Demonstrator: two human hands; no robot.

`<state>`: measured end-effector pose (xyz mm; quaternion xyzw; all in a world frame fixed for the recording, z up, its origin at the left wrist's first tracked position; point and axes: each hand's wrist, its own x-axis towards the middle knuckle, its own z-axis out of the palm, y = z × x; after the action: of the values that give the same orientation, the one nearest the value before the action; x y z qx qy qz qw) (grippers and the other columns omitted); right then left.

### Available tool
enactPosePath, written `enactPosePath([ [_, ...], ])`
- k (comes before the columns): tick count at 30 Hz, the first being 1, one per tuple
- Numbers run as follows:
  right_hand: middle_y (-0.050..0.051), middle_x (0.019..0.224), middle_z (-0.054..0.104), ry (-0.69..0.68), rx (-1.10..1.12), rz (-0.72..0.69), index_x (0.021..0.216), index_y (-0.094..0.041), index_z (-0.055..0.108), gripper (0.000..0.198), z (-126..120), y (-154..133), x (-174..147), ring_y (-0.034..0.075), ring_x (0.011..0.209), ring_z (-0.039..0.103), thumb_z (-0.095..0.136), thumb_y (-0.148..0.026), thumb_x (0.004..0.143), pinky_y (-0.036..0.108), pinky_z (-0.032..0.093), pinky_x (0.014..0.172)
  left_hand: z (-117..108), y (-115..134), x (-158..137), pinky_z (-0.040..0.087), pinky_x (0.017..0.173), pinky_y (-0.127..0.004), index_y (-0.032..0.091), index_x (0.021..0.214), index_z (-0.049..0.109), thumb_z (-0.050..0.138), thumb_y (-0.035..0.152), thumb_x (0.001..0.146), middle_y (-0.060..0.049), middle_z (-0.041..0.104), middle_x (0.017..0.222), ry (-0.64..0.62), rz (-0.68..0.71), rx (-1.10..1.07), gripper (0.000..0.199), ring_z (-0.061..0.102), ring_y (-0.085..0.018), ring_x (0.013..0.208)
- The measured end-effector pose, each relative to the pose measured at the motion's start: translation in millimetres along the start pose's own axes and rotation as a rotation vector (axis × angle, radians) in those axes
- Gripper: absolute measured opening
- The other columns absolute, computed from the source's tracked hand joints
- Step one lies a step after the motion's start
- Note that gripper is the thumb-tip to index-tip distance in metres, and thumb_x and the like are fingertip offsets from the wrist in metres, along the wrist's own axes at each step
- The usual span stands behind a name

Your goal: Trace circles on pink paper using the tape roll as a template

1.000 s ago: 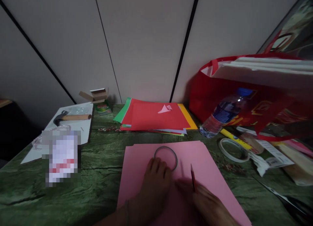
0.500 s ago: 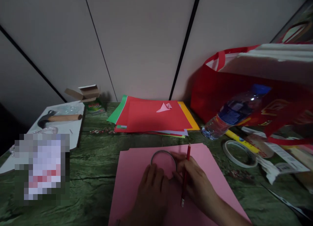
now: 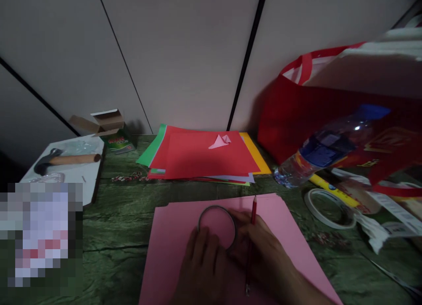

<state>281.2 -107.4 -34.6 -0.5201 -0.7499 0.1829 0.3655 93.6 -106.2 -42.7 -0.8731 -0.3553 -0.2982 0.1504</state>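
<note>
A thin grey round ring (image 3: 198, 217) lies on the sheets of pink paper (image 3: 165, 248). My left hand (image 3: 201, 265) presses its fingers over the lower left edge of the ring, holding it against the paper. In my right hand (image 3: 267, 256) is a red pencil (image 3: 253, 212), its sharpened end pointing up and away and the other end towards me. Fingers of that hand also rest at the right side of the ring. Part of the lower rim is hidden behind my left fingers.
Coloured paper (image 3: 204, 157) with a folded pink piece (image 3: 220, 141) lies behind. On the right are a plastic bottle (image 3: 326, 144), red bag (image 3: 280, 107), tape roll (image 3: 316, 212) and scissors (image 3: 389, 272). At left, a hammer (image 3: 72, 159) lies on a white board, near an open box (image 3: 118, 140).
The view has shifted slightly. Both hands stay at the ring, and the right hand still holds the pencil, now with the pencil's lower end a little nearer to me.
</note>
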Motion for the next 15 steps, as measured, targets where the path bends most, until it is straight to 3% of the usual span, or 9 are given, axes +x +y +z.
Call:
enactPosePath([
  [4,0.009,0.130,0.057,-0.009,-0.003,0.002,0.084,-0.024,0.053,0.021,1.0,3.5,0.6,0.026,0.116,0.055,0.057,-0.007,0.073,0.040,0.051,0.088,1.9,4.7,-3.7,0.031,0.107,-0.055,0.011,0.098,0.061,0.039,0.013,0.089,-0.013,0.063,0.100,-0.027,0.048,0.035,0.024,0.055,-0.028,0.110],
  [7,0.009,0.129,0.057,-0.004,0.002,-0.024,0.085,-0.024,0.053,0.022,2.0,6.3,1.4,0.026,0.116,0.055,0.059,-0.008,0.072,0.040,0.051,0.088,2.9,7.8,-3.7,0.028,0.107,-0.059,0.011,0.098,0.061,0.042,0.014,0.088,-0.013,0.064,0.098,0.025,0.076,0.058,0.021,0.056,-0.028,0.110],
  [11,0.010,0.128,0.058,0.015,0.009,-0.049,0.086,-0.023,0.053,0.021,0.2,3.3,3.4,0.026,0.118,0.053,0.059,-0.008,0.073,0.041,0.050,0.090,2.9,10.6,-3.3,0.033,0.107,-0.054,0.010,0.096,0.061,0.042,0.011,0.087,-0.012,0.065,0.093,0.087,0.111,0.051,0.021,0.059,-0.026,0.106],
  [15,0.009,0.126,0.060,0.037,0.015,-0.015,0.084,-0.024,0.055,0.017,-2.0,-2.1,4.1,0.026,0.116,0.056,0.059,-0.011,0.074,0.042,0.052,0.088,-1.4,9.1,-3.0,0.039,0.105,-0.046,0.010,0.098,0.061,0.041,0.009,0.087,-0.013,0.065,0.099,0.023,0.097,0.028,0.022,0.058,-0.025,0.110],
])
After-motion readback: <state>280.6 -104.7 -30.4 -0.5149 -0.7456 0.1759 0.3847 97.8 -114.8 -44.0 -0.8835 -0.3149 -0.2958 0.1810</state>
